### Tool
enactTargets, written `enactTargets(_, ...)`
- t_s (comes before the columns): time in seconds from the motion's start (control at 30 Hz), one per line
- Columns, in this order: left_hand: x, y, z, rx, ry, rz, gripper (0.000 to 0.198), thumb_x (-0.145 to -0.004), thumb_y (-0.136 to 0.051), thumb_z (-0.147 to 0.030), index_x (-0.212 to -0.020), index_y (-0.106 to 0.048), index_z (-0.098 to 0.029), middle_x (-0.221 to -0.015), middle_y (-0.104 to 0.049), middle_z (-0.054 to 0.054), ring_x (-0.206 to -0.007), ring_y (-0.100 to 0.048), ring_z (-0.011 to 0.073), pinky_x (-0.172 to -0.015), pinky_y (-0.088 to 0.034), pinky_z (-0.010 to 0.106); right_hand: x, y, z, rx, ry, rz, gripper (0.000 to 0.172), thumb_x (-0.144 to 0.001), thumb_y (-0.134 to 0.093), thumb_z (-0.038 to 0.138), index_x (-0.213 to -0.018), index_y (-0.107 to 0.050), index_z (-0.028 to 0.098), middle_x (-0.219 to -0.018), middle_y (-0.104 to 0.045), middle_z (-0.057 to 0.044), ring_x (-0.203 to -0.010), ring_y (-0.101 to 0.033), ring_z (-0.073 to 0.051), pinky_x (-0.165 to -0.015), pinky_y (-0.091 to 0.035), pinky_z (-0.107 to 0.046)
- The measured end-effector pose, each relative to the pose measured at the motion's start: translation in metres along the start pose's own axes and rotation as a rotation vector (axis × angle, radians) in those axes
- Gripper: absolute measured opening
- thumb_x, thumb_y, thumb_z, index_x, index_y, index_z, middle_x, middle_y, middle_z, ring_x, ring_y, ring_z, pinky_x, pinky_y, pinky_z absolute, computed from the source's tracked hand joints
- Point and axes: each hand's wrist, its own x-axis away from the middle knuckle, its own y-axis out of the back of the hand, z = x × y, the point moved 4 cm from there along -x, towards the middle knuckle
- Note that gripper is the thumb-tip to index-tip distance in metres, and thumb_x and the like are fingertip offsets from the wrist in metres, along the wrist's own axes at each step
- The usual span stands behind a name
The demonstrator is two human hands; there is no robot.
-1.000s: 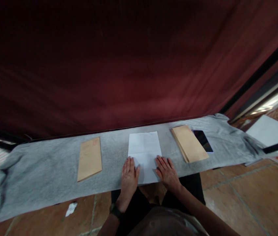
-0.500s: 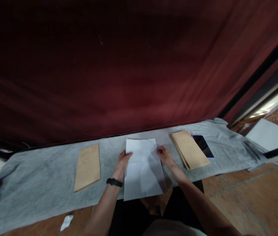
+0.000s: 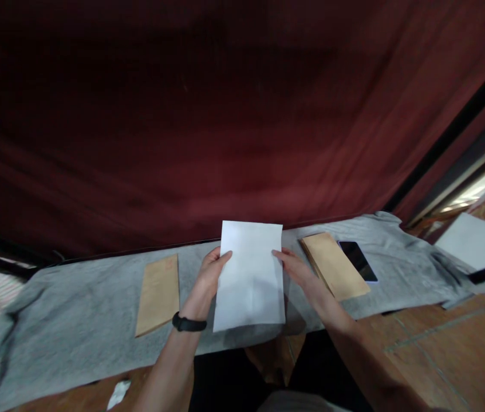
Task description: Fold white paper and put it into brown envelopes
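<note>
A white sheet of paper [image 3: 251, 286] is held up over the grey cloth, with faint creases across it. My left hand [image 3: 213, 271] grips its left edge, thumb on top and fingers behind. On the opposite edge my right hand [image 3: 290, 263] pinches the paper the same way. To the left lies a brown envelope [image 3: 158, 294] with a small reddish mark near its top. A stack of brown envelopes [image 3: 335, 266] rests to the right of my right hand. Whether more than one sheet is in my hands I cannot tell.
Grey cloth [image 3: 83, 309] covers the long narrow surface. A dark phone [image 3: 357, 260] lies beside the envelope stack. Behind the surface hangs a dark red sheet [image 3: 242, 143]. A crumpled white scrap [image 3: 118, 393] is on the tiled floor [image 3: 444, 343].
Both hands have raised the paper off the cloth and tilted it up towards me. My right hand has moved up onto its edge, thumb now on top.
</note>
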Motion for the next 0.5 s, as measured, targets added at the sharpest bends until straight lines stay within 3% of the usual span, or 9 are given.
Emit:
enactTargets(0.07, 0.006, -0.008, -0.029, -0.030, -0.110, 0.032, 0.052, -0.059, -0.088, -0.044, -0.099, -0.072, -0.014, -0.083, -0.077, 0.005, -0.070, -0.070, 0.0190, -0.070, -0.054, 0.030, -0.006, -0.002, 0.033, -0.112, -0.010, 0.036, 0.042, -0.082, -0.070, 0.050, -0.106, -0.073, 0.015, -0.097, -0.079, -0.011, -0.091, -0.073, -0.028, -0.083, -0.060, -0.041)
enactTargets(0.17, 0.016, -0.015, -0.066, -0.106, -0.303, 0.021, 0.053, -0.063, -0.087, -0.048, -0.102, -0.073, -0.015, -0.088, -0.078, 0.005, -0.081, -0.072, 0.0215, -0.077, -0.056, 0.033, -0.014, 0.007, 0.089, -0.238, 0.110, -0.011, 0.038, -0.074, -0.079, 0.046, -0.102, -0.074, 0.020, -0.096, -0.079, -0.005, -0.092, -0.073, -0.025, -0.088, -0.057, -0.039)
enactTargets(0.27, 0.026, -0.011, -0.086, -0.222, -0.502, -0.042, 0.046, -0.068, -0.085, -0.046, -0.101, -0.075, -0.016, -0.098, -0.079, 0.006, -0.092, -0.071, 0.0232, -0.088, -0.056, 0.037, -0.012, 0.018, 0.129, -0.217, 0.236, -0.016, 0.039, -0.073, -0.082, 0.044, -0.104, -0.075, 0.022, -0.100, -0.079, -0.002, -0.093, -0.072, -0.023, -0.092, -0.055, -0.040)
enactTargets(0.37, 0.033, 0.000, -0.076, -0.397, -0.620, -0.086, 0.030, -0.073, -0.081, -0.041, -0.091, -0.077, -0.018, -0.097, -0.078, 0.005, -0.095, -0.071, 0.0231, -0.096, -0.053, 0.038, 0.002, 0.030, 0.136, -0.070, 0.305, -0.015, 0.031, -0.075, -0.081, 0.044, -0.098, -0.075, 0.023, -0.100, -0.078, -0.001, -0.097, -0.071, -0.023, -0.096, -0.054, -0.043)
enactTargets(0.43, 0.038, 0.009, -0.052, -0.504, -0.613, -0.060, 0.021, -0.077, -0.076, -0.040, -0.086, -0.077, -0.020, -0.095, -0.078, 0.005, -0.095, -0.072, 0.0240, -0.097, -0.053, 0.038, 0.018, 0.034, 0.124, 0.082, 0.352, 0.021, 0.022, -0.079, -0.077, 0.041, -0.092, -0.076, 0.024, -0.102, -0.078, -0.003, -0.103, -0.070, -0.024, -0.100, -0.052, -0.044)
enactTargets(0.5, 0.043, 0.016, -0.017, -0.625, -0.586, 0.053, 0.016, -0.081, -0.070, -0.034, -0.088, -0.077, -0.022, -0.102, -0.078, 0.007, -0.104, -0.071, 0.0265, -0.099, -0.053, 0.041, 0.035, 0.035, 0.100, 0.217, 0.402, 0.092, 0.017, -0.083, -0.073, 0.035, -0.095, -0.076, 0.023, -0.111, -0.076, -0.006, -0.112, -0.068, -0.026, -0.104, -0.050, -0.044)
